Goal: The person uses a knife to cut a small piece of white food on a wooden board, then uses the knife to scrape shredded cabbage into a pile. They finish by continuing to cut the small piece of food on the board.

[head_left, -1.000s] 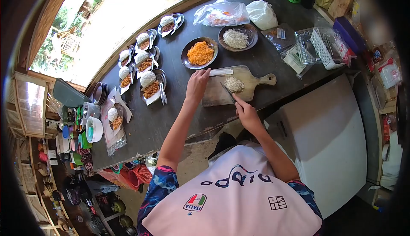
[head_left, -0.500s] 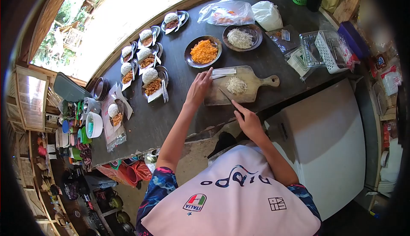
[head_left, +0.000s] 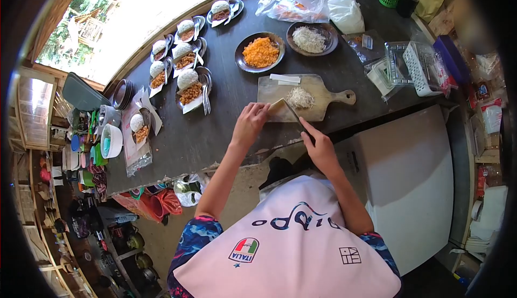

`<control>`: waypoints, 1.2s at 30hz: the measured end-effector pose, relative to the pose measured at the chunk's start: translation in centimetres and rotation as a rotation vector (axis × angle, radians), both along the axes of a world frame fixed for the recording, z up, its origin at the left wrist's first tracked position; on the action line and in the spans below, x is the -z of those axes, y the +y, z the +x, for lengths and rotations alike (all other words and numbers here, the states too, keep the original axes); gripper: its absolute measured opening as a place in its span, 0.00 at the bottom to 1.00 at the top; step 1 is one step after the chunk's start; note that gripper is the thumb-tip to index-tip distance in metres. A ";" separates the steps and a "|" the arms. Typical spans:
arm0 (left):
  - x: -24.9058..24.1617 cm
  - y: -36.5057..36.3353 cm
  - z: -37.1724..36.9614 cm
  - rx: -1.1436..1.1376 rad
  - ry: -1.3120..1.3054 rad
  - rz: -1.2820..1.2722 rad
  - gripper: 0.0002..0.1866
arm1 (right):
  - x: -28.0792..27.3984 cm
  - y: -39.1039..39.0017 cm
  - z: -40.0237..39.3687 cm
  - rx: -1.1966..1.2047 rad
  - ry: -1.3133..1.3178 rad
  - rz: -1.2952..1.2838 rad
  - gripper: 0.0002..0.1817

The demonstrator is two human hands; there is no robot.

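My left hand (head_left: 251, 124) pinches a pale, flat piece (head_left: 276, 105) over the near part of the wooden cutting board (head_left: 321, 113). What kind of food it is I cannot make out. My right hand (head_left: 321, 150) grips a knife (head_left: 293, 112), its blade pointing up and left beside that piece. Thin pale shreds (head_left: 300, 98) lie heaped in the middle of the board. Close to the board's far edge rest white strips (head_left: 285, 78), apart from both hands.
Behind the board stand a bowl of orange shreds (head_left: 261, 53) and a bowl of white shreds (head_left: 309, 40). Several plates with rice mounds (head_left: 187, 79) and spoons line the table's left side. A white basket (head_left: 417, 67) and plastic containers sit right. A white appliance (head_left: 409, 185) adjoins the near edge.
My left hand has come from the white strips at the board's far side towards me and now holds the pale piece. The knife has moved to its edge. The whole view has shifted slightly.
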State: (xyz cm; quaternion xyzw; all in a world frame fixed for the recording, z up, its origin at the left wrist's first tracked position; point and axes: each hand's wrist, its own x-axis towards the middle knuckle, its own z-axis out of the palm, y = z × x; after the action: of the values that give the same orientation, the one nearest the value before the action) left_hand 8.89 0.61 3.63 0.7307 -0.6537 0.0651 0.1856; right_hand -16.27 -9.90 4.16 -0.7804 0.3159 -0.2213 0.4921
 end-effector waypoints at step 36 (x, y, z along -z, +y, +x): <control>0.3 -1.3 -5.7 -0.059 0.048 0.069 0.25 | -1.1 2.0 0.2 -0.030 0.412 -0.432 0.29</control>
State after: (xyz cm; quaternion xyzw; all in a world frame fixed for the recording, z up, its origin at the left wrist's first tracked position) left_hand 3.20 -0.70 3.31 0.7571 -0.6290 0.0302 0.1739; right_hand -16.12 -7.94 5.29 -0.9001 0.3433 -0.1129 0.2434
